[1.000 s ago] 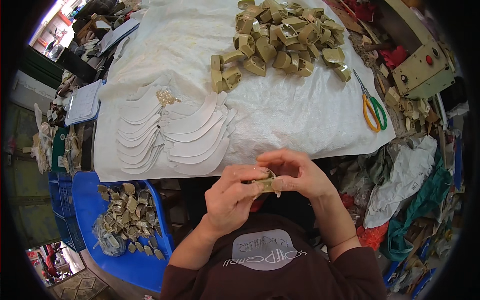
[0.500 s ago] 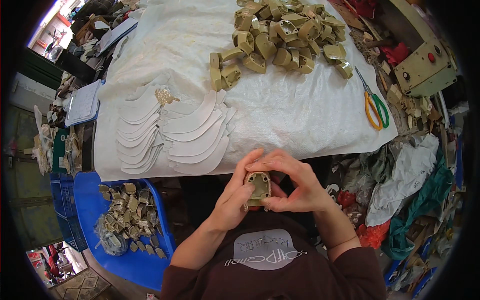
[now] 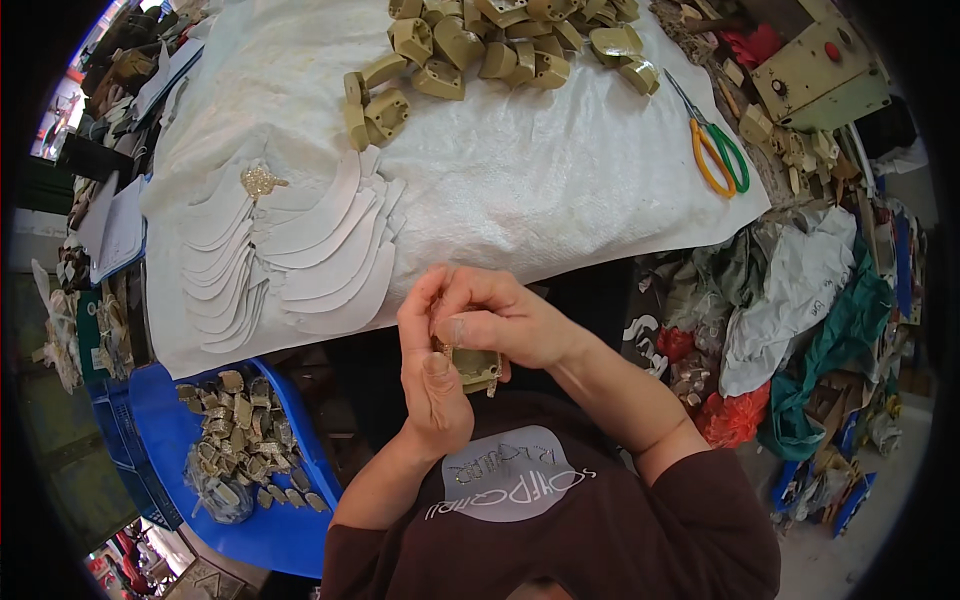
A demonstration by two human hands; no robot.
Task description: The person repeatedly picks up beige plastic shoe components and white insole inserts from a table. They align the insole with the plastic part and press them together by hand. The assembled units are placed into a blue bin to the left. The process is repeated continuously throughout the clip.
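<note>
Both hands hold one small olive-green piece close to chest, just below the white cloth edge. Left hand grips it from below, thumb up; right hand pinches its top. White curved cutouts on the cloth; blue tray below-left; scissors at cloth's right.

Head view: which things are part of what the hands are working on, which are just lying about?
In hand: olive piece, held by left hand and right hand; olive pieces pile; blue bin of pieces.
Lying about: scissors; white curved cutouts; rag heap.
</note>
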